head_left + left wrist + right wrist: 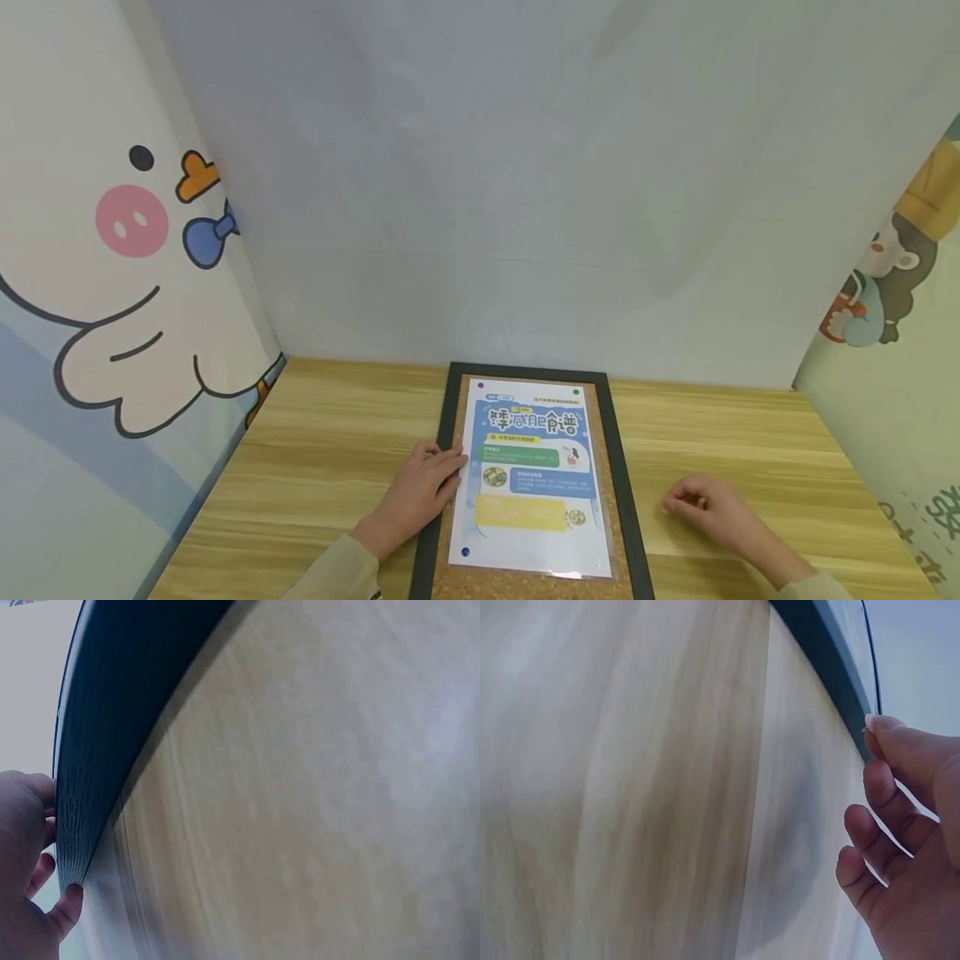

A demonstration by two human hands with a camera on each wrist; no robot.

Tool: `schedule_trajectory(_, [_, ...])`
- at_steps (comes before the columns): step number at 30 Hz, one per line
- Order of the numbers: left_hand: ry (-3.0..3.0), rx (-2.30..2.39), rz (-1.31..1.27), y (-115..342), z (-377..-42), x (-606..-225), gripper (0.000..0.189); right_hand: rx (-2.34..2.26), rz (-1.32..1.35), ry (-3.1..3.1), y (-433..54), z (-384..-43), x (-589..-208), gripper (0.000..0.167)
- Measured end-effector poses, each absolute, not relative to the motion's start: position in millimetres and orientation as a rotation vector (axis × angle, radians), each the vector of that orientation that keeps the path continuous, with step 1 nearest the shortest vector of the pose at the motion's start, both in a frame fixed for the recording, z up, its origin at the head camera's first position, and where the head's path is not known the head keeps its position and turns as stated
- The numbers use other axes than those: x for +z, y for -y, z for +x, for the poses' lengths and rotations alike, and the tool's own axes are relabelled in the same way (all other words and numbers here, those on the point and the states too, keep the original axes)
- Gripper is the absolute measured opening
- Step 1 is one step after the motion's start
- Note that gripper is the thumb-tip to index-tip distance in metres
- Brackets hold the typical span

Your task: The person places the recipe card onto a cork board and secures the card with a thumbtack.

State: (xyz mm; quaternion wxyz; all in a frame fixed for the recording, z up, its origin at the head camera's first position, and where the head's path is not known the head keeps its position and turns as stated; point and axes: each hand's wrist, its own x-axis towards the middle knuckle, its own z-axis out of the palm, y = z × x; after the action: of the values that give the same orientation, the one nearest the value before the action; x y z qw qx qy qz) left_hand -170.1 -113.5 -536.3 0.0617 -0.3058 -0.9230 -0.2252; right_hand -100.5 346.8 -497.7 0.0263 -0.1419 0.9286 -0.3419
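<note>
A cork board (517,582) in a black frame (619,467) lies on the wooden table. A printed blue and white sheet (536,546) covers most of it. Blue pins (465,552) sit at its two left corners, a green pin (576,392) at its top right. My left hand (417,498) rests over the frame's left side, fingertips on the sheet's edge. To the right of the board, my right hand (712,510) is held over the table. Its thumb and forefinger pinch a tiny pin (865,730); only a thin metal point shows, the rest hidden by the fingertips.
The wooden table (337,433) extends on both sides of the board. A pale cloth wall (525,208) stands behind it. Printed cartoon panels (90,333) close in the left and right sides.
</note>
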Motion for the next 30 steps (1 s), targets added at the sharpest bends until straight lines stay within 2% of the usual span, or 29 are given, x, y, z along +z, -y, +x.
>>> schedule_trajectory(8, [2.78,-0.683,-0.932,114.2,-170.5,-537.7,0.033,-1.119,-0.635,-2.814,-329.7,-99.0,-500.0,0.009])
schedule_trajectory(20, [2.777,-0.631,-0.961,115.0,-170.4,-537.5,0.034,-1.18,-0.659,-2.689,-297.4,-93.6,-499.0,0.011])
schedule_trajectory(26, [2.771,-0.626,-0.962,115.1,-171.1,-538.5,0.035,-1.164,-0.822,-2.677,-285.0,-92.5,-502.4,0.011])
schedule_trajectory(30, [2.768,-0.632,-0.961,115.0,-170.1,-538.0,0.035,-1.133,-0.786,-2.627,-276.8,-92.6,-501.0,0.012])
